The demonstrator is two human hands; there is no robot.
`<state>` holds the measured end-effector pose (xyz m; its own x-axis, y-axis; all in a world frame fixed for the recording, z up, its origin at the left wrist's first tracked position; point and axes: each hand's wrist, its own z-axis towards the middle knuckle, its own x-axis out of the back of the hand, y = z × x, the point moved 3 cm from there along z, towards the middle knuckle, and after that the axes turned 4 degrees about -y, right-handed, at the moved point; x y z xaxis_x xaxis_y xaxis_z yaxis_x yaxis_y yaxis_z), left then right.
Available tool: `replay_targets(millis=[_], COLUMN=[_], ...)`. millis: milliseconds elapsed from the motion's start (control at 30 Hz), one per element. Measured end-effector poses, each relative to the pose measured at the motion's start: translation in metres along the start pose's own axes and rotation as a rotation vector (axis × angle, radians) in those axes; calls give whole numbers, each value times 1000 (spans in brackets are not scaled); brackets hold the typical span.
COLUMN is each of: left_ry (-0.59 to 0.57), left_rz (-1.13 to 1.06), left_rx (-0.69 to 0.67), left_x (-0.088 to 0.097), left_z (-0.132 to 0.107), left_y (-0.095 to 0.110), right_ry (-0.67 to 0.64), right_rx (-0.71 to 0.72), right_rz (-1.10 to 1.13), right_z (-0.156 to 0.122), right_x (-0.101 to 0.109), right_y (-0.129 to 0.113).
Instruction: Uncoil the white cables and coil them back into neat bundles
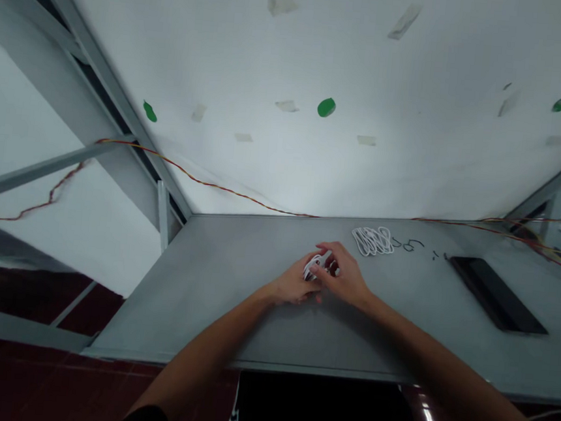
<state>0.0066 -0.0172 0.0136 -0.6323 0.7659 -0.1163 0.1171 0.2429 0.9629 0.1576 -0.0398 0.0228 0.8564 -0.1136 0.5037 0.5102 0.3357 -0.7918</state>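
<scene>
Fingers (pixel 329 247): both sets are closed on one small white cable (pixel 316 263). Those of the right hand curl over its top, and those of the left pinch it from the near-left side.
Left hand (pixel 294 284): low over the surface (pixel 234 285), back of the hand up, thumb side toward the cable, touching the right hand.
Right hand (pixel 348 278): just right of the cable, forefinger hooked over the bundle. The forearm runs back toward the near-right edge.
Cable: a loose white bundle held between the two hands, near the middle of the surface. Whether it touches the top cannot be told.
Coil (pixel 373 240): a second white cable, looped flat, lying beyond and to the right of the right hand, near it but apart.
Black bits (pixel 412 245): a few short bent pieces just right of the coil, toward the back edge.
Tray (pixel 496 293): long, black and shallow, set at an angle well to the right of the hands.
Wire (pixel 223 188): a twisted red-and-yellow strand running along the back edge of the surface and off to both sides.
Wall (pixel 294 54): white, behind the surface, bearing green stickers (pixel 326 107) and scraps of tape (pixel 281 4).
Frame (pixel 123 105): grey metal bars at the left, rising beside the wall.
</scene>
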Motion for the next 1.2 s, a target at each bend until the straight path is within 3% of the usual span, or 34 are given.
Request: replay_targets(millis=[67, 133, 233, 333, 433, 633, 733, 833, 967, 1033, 1200], left_ry=[-1, -14, 33, 216, 331, 331, 193, -1, -81, -39, 237], left_rz=[-26, -131, -401, -540, -449, -218, -181, -185, -259, -213, 182], left_rx=[1, 40, 42, -4, 51, -59, 0, 109, 129, 74, -250], left_x=[-1, -2, -2, 1, 0, 1, -1, -7, -11, -11, -2], left_z=[-1, -1, 4, 11, 15, 16, 13, 9, 8, 10, 13], left_y=[2, 1, -2, -6, -13, -14, -11, -9, -14, -17, -7], right_ry=[-70, -60, 138, 232, 145, 30, -51, -39, -32, -66, -74], right_rx=[91, 127, 57, 20, 91, 241, 239, 168, 97, 66, -42], right_rz=[-46, -94, -161, -201, -261, -429, -452, -444, -365, -319, -234], right_z=[-3, -4, -3, -1, -2, -6, -2, 4, 11, 12, 8], right_x=[-6, -9, -7, -8, -14, -13, -10, -3, 3, 3, 2], right_y=[-3, -3, 3, 4, 0, 2, 9, 16, 19, 18, 16])
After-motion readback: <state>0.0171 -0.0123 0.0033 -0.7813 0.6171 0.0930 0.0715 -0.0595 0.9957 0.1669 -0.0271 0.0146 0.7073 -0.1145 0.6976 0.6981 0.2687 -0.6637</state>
